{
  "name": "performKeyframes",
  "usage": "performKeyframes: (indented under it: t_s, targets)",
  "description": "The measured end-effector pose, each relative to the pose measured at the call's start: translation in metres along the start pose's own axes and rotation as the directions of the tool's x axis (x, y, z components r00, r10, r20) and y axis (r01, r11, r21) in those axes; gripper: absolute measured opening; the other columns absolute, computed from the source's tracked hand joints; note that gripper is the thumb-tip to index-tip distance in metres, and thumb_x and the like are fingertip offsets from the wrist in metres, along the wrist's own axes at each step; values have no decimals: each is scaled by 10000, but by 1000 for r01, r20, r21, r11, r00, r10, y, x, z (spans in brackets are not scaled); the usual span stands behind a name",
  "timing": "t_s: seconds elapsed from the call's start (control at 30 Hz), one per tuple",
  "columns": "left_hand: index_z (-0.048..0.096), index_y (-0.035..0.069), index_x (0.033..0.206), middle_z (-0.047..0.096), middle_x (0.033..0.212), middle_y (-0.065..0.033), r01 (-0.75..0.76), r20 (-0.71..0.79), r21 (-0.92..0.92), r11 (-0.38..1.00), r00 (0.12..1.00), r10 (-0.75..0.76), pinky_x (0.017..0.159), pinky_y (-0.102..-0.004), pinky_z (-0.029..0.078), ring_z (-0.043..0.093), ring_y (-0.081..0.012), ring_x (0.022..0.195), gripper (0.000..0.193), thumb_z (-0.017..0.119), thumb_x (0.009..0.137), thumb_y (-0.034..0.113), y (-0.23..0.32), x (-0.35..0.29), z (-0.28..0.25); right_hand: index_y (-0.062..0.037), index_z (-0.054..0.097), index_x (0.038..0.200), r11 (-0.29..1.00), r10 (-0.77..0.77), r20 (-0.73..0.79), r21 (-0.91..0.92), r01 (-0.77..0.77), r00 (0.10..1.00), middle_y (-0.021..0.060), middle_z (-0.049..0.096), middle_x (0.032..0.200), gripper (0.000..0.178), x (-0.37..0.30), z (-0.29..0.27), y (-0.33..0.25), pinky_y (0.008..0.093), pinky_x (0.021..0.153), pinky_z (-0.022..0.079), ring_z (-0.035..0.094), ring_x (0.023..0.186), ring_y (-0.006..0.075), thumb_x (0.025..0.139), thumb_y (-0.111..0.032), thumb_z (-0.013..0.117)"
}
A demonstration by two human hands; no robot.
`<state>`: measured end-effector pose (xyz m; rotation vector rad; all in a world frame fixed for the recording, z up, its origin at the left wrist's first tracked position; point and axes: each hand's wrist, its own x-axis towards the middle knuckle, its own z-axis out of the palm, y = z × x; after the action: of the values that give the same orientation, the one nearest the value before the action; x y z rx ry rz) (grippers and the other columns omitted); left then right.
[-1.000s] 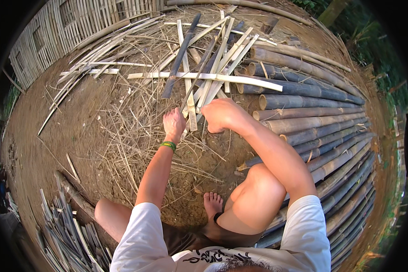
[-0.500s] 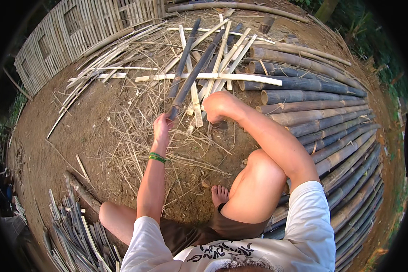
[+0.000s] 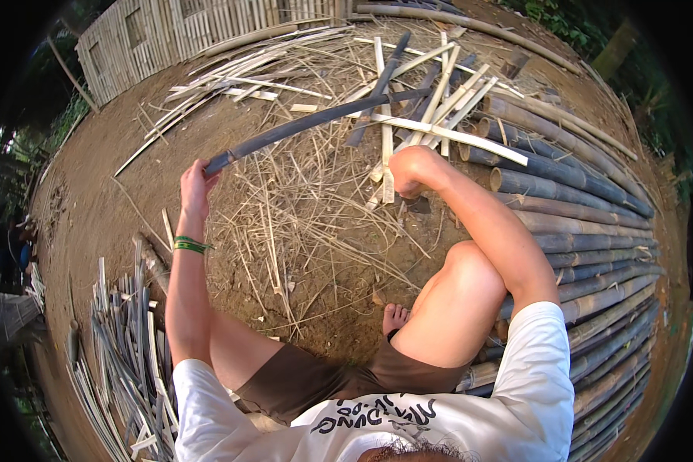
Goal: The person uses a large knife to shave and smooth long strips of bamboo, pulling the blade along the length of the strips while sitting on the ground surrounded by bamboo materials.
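An outdoor yard of bare brown earth lies in soft daylight. Along the upper left stands a wall of pale upright slats, with rectangular openings cut through it. A thin slanting pole rises left of it; at the upper right, a tree trunk stands amid shaded green foliage

Down low, reaching far on both sides, well apart.
Extends the left arm almost straight toward the far left, with the left hand curled in a grip; bends the right arm at the elbow, angled back leftward, with the right hand fisted and partly hidden; bends the right knee just inside that arm, one bare foot to its left.
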<state>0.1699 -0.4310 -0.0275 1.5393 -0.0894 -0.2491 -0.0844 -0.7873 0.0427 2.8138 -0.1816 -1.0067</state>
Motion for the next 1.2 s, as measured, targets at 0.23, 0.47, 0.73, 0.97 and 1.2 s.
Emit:
performKeyframes:
  t_s: [0.23, 0.47, 0.73, 0.97, 1.2]
  targets:
    - [642, 41, 994, 697, 944, -82, -111, -184, -239, 965, 981, 67, 762, -323, 550, 677, -177, 876, 217, 566, 983, 244, 2, -25, -84, -33, 763, 837, 981, -133, 61, -132, 140, 989, 163, 728, 914, 250, 18, -6, -19, 462, 676, 537, 698, 823, 336, 674, -222, 747]
    - [601, 59, 875, 665, 851, -48, -383, -428, -374, 844, 879, 209, 697, -294, 541, 646, -144, 754, 271, 613, 982, 308, 22, -39, -114, 18, 719, 719, 999, -31, -56, 36, 34, 998, 223, 683, 738, 287, 34, 10, -6, 423, 584, 528, 687, 661, 326, 574, -225, 764]
    - [540, 80, 786, 579, 722, -9, -722, -694, -5, 692, 501, 517, 557, -261, 463, 522, -88, 628, 348, 585, 996, 354, 101, -76, -113, -15, 737, 957, 991, 84, 7, 106, -85, 996, 209, 719, 948, 447, 12, 16, -4, 424, 718, 540, 700, 843, 333, 580, -249, 784]
    - [486, 67, 786, 463, 683, 4, -832, -843, 31, 553, 276, 462, 604, -292, 391, 430, -110, 625, 422, 539, 1003, 425, 180, -105, -86, -27, 745, 927, 967, 120, 51, 220, -128, 991, 188, 716, 848, 419, 11, 40, 24, 415, 687, 533, 701, 790, 285, 597, -279, 802]
    - [465, 74, 820, 473, 708, -28, -918, -815, -6, 396, 234, 530, 622, -311, 440, 479, -141, 632, 630, 386, 958, 683, 269, -131, -71, 20, 722, 801, 985, 53, 28, 164, -57, 998, 205, 701, 798, 422, -12, 28, 24, 413, 646, 519, 687, 728, 302, 634, -366, 762]
